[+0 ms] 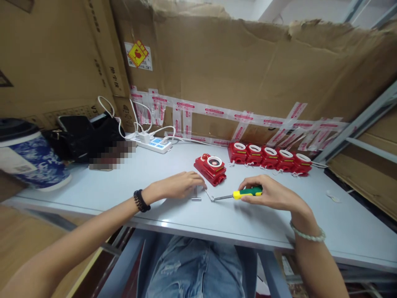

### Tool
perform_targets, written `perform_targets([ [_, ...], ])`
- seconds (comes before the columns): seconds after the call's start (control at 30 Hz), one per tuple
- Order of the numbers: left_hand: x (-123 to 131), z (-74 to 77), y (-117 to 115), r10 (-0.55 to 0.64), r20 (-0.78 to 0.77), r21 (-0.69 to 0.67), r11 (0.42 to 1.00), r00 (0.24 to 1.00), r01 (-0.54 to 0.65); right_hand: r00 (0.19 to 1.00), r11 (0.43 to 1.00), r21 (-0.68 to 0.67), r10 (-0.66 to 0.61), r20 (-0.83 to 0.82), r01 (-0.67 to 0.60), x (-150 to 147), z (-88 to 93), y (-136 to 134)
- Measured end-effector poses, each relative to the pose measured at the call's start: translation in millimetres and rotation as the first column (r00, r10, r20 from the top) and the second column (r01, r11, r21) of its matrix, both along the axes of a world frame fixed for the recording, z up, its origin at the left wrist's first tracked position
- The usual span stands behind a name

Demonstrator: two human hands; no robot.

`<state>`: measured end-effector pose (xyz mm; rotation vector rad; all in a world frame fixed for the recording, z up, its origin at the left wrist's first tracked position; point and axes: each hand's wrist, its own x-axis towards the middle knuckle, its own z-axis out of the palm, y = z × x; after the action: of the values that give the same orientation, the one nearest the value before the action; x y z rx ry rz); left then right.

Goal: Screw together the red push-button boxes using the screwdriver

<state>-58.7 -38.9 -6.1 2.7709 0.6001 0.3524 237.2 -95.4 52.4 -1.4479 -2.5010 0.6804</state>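
My right hand (273, 191) is closed round the yellow and green handle of a screwdriver (248, 192), its shaft pointing left, low over the table. The tip meets the near end of a thin white cord (209, 194). My left hand (182, 185) rests on its side, fingers bent together, the fingertips at the cord's far end. Small metal pins (196, 199) lie just below these fingers. Behind both hands sits a red device (211, 169) with a white ring round a dark lens.
Several similar red housings (269, 156) with white rings stand in a row at the back right. A power strip (153, 142) with plugged cables, a black bag (89, 138) and a blue-white cup (34, 159) occupy the left. Cardboard (217, 62) walls the table (149, 165) behind.
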Motion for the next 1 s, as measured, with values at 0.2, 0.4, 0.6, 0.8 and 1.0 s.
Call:
perform_targets([
  [0.2,3,-11.8,-16,0.048,0.028,-0.116,0.992,0.998,-0.045,1.000,1.000,-0.010,0.024,-0.007,-0.024,5,2.8,-2],
  [0.4,23,-12.4,-37,0.047,0.059,-0.191,0.981,0.997,-0.035,0.999,0.999,-0.036,0.035,0.038,-0.034,10,6.6,-5],
  [0.6,45,-16.9,-39,0.017,0.133,-0.151,0.988,0.991,0.004,0.999,0.998,-0.064,0.031,0.032,-0.029,13,8.5,-8],
  [0.8,61,-22.5,-40,-0.064,0.153,-0.129,0.988,0.986,0.084,1.000,0.996,-0.088,0.018,0.012,-0.017,25,15.6,-12],
  [1.0,67,-30.0,-49,-0.018,0.207,-0.189,0.980,0.978,0.058,0.968,0.979,0.039,-0.191,-0.163,0.199,43,28.0,-17],
])
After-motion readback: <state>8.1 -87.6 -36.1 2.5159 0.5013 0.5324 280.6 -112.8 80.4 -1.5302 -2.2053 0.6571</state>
